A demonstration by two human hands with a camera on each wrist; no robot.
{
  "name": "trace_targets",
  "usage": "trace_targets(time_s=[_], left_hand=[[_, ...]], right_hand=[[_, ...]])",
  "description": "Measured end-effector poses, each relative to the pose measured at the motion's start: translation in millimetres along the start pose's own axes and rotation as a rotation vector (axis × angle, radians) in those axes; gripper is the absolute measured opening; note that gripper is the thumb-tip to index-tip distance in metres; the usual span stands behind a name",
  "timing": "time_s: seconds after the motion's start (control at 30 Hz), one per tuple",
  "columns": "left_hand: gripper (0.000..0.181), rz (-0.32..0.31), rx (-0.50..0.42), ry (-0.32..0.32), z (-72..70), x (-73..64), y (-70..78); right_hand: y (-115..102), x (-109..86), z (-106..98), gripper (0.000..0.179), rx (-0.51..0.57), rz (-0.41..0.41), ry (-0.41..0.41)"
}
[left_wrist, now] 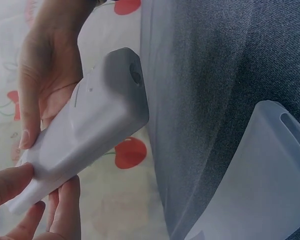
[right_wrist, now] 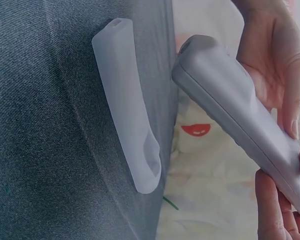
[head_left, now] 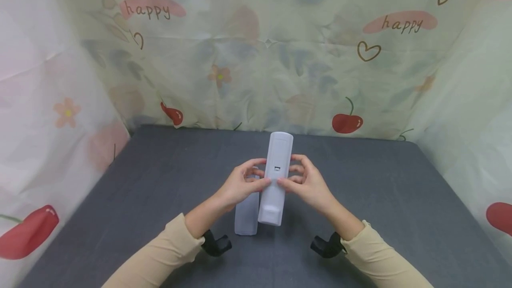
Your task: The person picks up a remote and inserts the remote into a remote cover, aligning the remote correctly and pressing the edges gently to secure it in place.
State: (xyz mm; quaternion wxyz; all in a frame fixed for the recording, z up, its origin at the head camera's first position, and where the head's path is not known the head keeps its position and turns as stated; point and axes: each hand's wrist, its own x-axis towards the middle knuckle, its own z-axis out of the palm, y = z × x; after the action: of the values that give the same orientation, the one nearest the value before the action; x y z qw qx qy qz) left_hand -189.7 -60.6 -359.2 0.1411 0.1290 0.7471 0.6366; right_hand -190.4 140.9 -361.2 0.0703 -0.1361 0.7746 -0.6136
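Hands hold a white remote between them, above the dark worktop: the left hand pinches its nine o'clock edge, the right hand its three o'clock edge. The remote's plain back faces the head camera, its far end leaning slightly toward one o'clock. A translucent sleeve lies on the worktop, between seven and eight o'clock from the remote. Patterned cloth hangs at twelve o'clock.

The word "happy" stands twice on the printed back cloth.
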Motion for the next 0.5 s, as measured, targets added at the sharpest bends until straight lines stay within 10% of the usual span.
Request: trace_targets(time_s=[0.5], left_hand=[[0.052, 0.031, 0.039, -0.001, -3.4, 1.2, -1.1]], right_hand=[[-0.1, 2.2, 0.6, 0.063, -0.016, -0.017, -0.004]])
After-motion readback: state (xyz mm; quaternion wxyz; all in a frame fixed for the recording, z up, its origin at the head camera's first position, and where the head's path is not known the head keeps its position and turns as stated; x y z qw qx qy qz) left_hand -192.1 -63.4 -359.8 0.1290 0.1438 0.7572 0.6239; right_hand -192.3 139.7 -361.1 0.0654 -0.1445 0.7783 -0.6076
